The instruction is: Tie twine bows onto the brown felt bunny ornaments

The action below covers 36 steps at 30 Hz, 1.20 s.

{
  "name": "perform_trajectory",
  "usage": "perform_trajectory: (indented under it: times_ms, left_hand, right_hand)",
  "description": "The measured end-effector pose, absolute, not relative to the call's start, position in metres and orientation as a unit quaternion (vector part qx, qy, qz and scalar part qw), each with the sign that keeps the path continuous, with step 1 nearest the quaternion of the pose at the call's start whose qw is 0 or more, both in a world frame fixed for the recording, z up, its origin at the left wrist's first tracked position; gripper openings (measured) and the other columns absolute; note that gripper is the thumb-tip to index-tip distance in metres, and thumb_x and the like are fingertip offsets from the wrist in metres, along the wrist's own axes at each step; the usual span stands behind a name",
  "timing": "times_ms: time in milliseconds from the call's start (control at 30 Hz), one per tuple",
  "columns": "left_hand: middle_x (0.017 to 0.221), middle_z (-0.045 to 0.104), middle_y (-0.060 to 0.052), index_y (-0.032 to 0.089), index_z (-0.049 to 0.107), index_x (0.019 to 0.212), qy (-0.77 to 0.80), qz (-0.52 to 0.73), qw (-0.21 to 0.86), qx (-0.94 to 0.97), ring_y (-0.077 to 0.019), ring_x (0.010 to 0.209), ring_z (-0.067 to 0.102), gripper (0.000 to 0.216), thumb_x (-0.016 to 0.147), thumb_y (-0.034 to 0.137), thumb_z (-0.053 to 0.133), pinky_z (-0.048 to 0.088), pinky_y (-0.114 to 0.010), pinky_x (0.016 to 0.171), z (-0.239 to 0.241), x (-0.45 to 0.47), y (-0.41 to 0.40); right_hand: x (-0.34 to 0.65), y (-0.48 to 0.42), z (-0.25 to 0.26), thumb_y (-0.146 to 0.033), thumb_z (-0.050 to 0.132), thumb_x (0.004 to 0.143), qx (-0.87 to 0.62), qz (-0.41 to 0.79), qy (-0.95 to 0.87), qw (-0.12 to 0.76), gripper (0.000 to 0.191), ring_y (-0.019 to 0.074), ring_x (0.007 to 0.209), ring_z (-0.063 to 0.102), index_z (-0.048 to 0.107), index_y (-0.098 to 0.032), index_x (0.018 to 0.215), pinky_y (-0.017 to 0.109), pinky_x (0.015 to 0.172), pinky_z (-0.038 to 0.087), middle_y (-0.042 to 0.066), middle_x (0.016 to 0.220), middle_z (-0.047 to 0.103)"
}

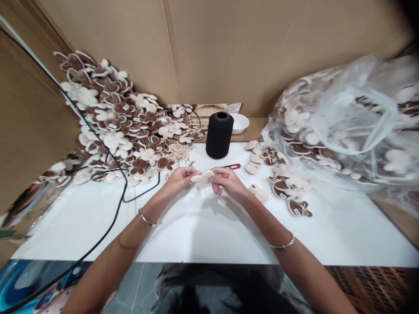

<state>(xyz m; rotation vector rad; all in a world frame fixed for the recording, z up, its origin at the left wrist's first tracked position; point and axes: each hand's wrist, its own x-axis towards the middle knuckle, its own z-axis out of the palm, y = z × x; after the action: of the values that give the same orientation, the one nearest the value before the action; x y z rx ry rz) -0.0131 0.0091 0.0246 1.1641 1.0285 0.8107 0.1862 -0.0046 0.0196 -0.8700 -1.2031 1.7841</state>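
Between both hands, above the middle of the white table, is a cream plush flower-shaped piece point(202, 178). My left hand point(183, 178) pinches its left edge with thumb and fingertips. My right hand point(227, 180) grips the opposite edge, its fingers curled around the plush. The underside of the piece is hidden from view. Just beyond my right hand lies a red-handled tool point(233, 166), partly covered by the hand. Small white tags point(221, 202) rest on the table below the hands.
A black thread cone point(219, 136) stands behind the hands, with a white bowl point(240, 124) beside it. Brown and cream plush pieces point(113, 126) are heaped at left, crossed by a black cable point(121, 196). Bow-tied pieces point(300, 208) lie right, near a stuffed clear plastic bag point(353, 117).
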Motion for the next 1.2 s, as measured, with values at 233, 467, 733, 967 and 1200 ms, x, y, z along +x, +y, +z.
perform_trajectory:
  times_ms: [233,467,733,967,1200]
  left_hand:
    - [0.08,0.064,-0.003,0.016,0.065,0.076,0.406,0.399,0.47,0.675,-0.0156,0.077,0.058,0.022,0.085,0.036,0.066,0.043,-0.028,0.074,0.029,-0.01,0.004]
    - [0.088,0.062,-0.005,0.016,0.061,0.074,0.358,0.428,0.484,0.674,-0.0179,0.088,0.058,0.021,0.086,0.034,0.065,0.043,-0.031,0.082,0.025,-0.009,0.003]
    - [0.087,0.064,-0.005,0.015,0.06,0.072,0.386,0.467,0.54,0.584,-0.0154,0.077,0.059,0.026,0.08,0.038,0.071,0.046,-0.028,0.072,0.014,-0.001,0.003]
    - [0.089,0.066,-0.006,0.016,0.06,0.078,0.448,0.517,0.358,0.635,-0.0174,0.086,0.062,0.017,0.088,0.03,0.062,0.047,-0.03,0.078,0.017,0.004,-0.004]
    - [0.092,0.066,-0.005,0.017,0.058,0.079,0.45,0.505,0.335,0.657,-0.0143,0.076,0.061,0.014,0.09,0.027,0.058,0.048,-0.029,0.072,0.017,0.007,-0.01]
  right_hand:
    - [0.181,-0.001,0.011,-0.038,0.07,0.08,-0.335,0.678,-0.494,0.429,0.024,0.0141,0.062,0.062,0.061,-0.018,0.089,0.025,0.051,0.046,0.004,0.081,0.067]
    - [0.182,-0.003,0.019,-0.037,0.07,0.083,-0.312,0.646,-0.558,0.418,0.03,0.0146,0.075,0.065,0.056,-0.021,0.104,0.023,0.058,0.046,0.003,0.087,0.065]
    - [0.186,-0.001,0.02,-0.032,0.071,0.081,-0.315,0.609,-0.582,0.438,0.039,0.0171,0.09,0.064,0.053,-0.022,0.113,0.031,0.081,0.05,0.004,0.1,0.063]
    - [0.164,-0.006,0.003,-0.038,0.081,0.067,-0.378,0.646,-0.435,0.501,0.044,0.0171,0.078,0.064,0.054,-0.021,0.097,0.031,0.072,0.05,0.003,0.089,0.066]
    - [0.16,-0.011,0.003,-0.05,0.071,0.075,-0.405,0.62,-0.492,0.456,0.036,0.0119,0.057,0.051,0.06,-0.018,0.085,0.027,0.055,0.041,0.001,0.071,0.061]
